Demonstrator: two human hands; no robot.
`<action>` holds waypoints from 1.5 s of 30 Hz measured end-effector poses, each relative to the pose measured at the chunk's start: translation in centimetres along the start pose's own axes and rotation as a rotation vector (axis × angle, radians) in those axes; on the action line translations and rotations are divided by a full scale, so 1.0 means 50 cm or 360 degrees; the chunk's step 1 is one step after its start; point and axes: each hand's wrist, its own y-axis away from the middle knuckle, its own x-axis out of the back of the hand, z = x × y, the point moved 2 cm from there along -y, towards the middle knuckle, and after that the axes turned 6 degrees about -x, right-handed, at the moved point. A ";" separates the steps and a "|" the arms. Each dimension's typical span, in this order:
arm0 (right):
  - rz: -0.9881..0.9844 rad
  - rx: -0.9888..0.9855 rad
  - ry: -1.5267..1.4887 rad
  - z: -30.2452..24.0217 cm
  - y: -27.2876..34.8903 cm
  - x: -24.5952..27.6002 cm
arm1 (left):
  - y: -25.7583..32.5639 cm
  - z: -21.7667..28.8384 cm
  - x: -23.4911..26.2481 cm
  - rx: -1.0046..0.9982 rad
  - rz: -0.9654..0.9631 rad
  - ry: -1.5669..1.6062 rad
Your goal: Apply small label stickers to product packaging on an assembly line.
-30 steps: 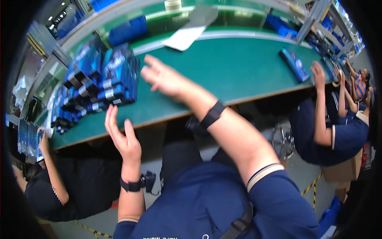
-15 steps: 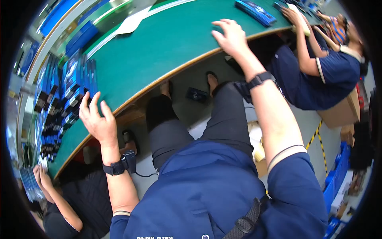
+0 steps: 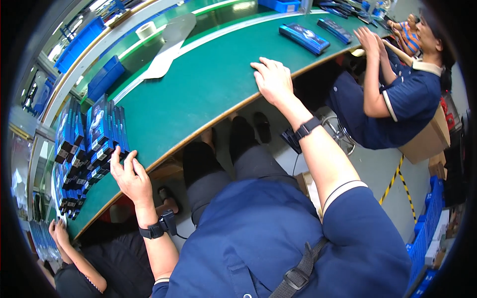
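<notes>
My left hand (image 3: 133,179) is held at the table's front edge with its fingers apart and nothing in them. Just beyond its fingertips stand stacks of flat blue-and-black boxes (image 3: 99,124), piled at the left end of the green table (image 3: 208,74). My right hand (image 3: 274,83) is over the front edge further right, fingers loosely bent and spread, also holding nothing. To the right of that hand, two more blue-and-black boxes lie flat: a larger box (image 3: 304,38) and a slimmer box (image 3: 335,31) beside it.
A seated co-worker (image 3: 397,84) is close on the right, hands raised at the table. Another person's hands (image 3: 59,233) are at the left end. A pale sheet (image 3: 169,49) lies across the back strip, near a blue bin (image 3: 105,77) and a white roll (image 3: 145,31).
The whole view has shifted. My right hand has come down nearer the table edge. The slimmer box shows more fully, and the co-worker's hands, earlier by a pale item, are now together.
</notes>
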 end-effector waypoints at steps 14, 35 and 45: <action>-0.0043 -0.0067 0.0103 0.001 -0.006 0.006 | -0.005 0.008 -0.003 -0.0025 0.0000 -0.0099; 0.0020 -0.0081 -0.0007 -0.003 -0.011 0.009 | -0.009 0.012 -0.007 0.0030 -0.0010 -0.0159; 0.0045 -0.0122 -0.0038 -0.003 -0.008 0.006 | -0.007 0.013 -0.007 0.0020 -0.0035 -0.0165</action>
